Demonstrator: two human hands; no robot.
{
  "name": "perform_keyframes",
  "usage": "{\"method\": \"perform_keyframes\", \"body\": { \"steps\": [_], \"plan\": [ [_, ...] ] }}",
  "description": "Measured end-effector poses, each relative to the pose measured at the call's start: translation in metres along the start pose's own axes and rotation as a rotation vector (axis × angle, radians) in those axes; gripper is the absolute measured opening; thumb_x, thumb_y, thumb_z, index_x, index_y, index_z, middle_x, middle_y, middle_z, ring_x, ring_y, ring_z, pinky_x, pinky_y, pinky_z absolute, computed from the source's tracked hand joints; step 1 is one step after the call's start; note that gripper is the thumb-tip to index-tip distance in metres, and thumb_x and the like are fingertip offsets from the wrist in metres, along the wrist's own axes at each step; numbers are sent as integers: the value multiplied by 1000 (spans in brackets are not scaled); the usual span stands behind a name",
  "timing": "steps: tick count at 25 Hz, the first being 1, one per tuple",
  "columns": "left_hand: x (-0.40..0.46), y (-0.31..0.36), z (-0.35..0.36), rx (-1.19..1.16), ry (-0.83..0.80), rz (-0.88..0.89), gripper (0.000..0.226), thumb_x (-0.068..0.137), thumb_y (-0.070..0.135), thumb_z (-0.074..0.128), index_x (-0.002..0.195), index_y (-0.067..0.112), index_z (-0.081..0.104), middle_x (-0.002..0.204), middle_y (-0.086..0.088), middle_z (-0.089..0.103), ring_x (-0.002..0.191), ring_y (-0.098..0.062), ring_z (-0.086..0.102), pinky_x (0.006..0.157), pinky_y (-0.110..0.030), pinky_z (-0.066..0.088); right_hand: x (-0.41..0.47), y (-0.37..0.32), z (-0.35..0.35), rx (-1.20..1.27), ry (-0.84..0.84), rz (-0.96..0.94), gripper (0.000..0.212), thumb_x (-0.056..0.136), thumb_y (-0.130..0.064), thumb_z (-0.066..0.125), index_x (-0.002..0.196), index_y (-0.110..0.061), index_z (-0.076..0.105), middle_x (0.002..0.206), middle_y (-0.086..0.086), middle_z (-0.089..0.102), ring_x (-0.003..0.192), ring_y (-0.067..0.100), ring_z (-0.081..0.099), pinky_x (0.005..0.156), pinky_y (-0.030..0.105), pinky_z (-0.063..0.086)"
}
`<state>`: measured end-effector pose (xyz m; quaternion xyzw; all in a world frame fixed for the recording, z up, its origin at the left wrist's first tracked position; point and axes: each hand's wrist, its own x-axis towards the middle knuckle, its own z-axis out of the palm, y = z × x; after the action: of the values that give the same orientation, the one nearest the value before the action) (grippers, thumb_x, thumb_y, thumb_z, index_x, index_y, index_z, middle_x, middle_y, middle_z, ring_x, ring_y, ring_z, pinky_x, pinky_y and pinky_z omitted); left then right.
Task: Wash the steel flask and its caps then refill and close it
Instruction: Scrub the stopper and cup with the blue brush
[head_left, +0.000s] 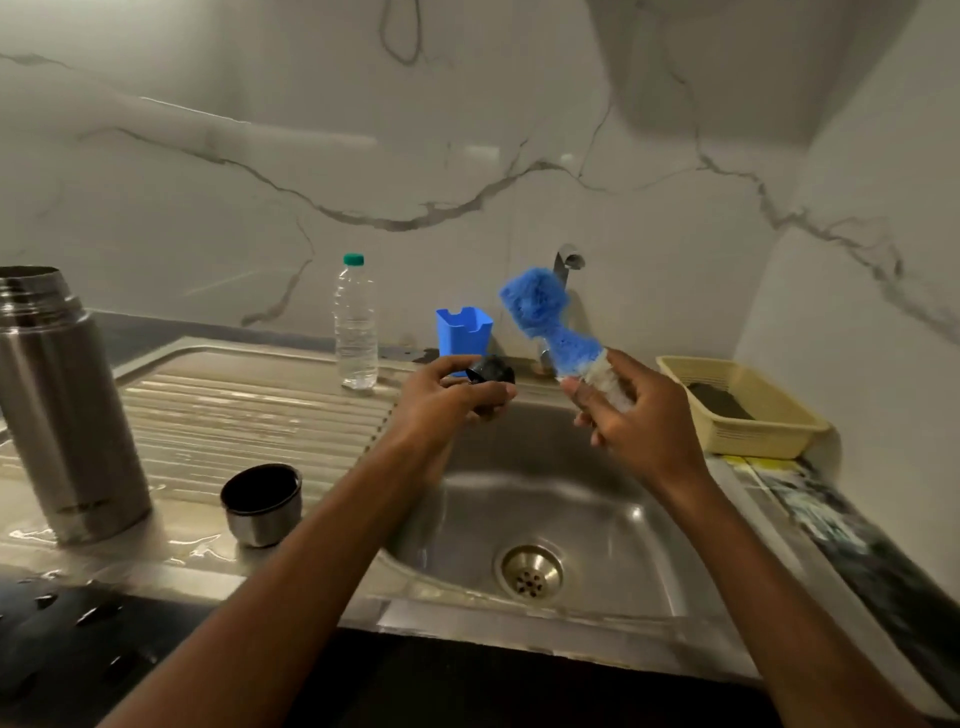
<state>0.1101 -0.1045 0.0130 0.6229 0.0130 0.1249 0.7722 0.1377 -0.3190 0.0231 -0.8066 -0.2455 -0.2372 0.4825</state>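
The open steel flask (62, 410) stands upright on the wet drainboard at the far left. Its steel cup cap (262, 504) sits mouth up beside it. Over the sink basin (545, 499), my left hand (447, 400) grips the small black inner cap (491, 376). My right hand (639, 415) holds a blue bottle brush (540, 312) by its handle, bristles pointing up and left, just right of the black cap and apart from it.
A clear plastic water bottle (356, 322) with a green lid stands at the back of the drainboard. A blue holder (464, 332) sits by the tap (569, 260). A cream basket (743, 405) with a dark scrubber lies right of the sink. The drain (531, 571) is at the basin's bottom.
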Motion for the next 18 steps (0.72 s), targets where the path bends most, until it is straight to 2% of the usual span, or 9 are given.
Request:
{"method": "perform_keyframes", "body": {
  "steps": [2,4,7,10,14,18],
  "plan": [
    [13,-11,0,57,42,-8,50,73,0,87,118,7,66,112,-22,72,100,-36,74,91,-47,61,-6,13,2,-6,-22,65,15,96,-40,69,99,-25,68,65,-1,70,47,9,61,50,21,50],
    [17,-21,-5,28,48,-26,47,76,5,86,119,3,65,111,-23,72,99,-34,73,90,-43,61,-9,19,6,-16,-47,79,16,96,-40,68,96,-24,67,65,0,71,46,12,61,51,25,52],
    [23,-28,-16,-141,-18,-71,50,85,13,81,127,-3,61,120,-22,71,104,-31,74,92,-42,61,-11,20,12,14,-101,74,18,97,-41,67,98,-23,68,67,2,71,47,18,63,50,31,54],
    [24,-30,-17,-286,-51,-54,53,86,7,76,133,-3,54,121,-25,70,106,-36,73,87,-42,62,-12,16,10,109,-145,105,21,97,-42,66,103,-22,68,68,5,71,47,19,60,46,31,51],
    [26,-31,-15,-368,-129,-15,50,82,8,75,130,7,61,117,-20,73,114,-40,69,98,-53,57,-15,11,13,271,-276,160,20,97,-39,66,105,-20,68,68,9,68,49,24,54,43,29,45],
    [30,-34,-17,-348,-140,6,40,87,6,72,127,5,65,130,-23,66,118,-38,67,104,-56,52,-18,9,21,217,-233,180,13,97,-39,68,98,-26,68,64,8,66,47,21,52,42,28,43]
  ]
}}
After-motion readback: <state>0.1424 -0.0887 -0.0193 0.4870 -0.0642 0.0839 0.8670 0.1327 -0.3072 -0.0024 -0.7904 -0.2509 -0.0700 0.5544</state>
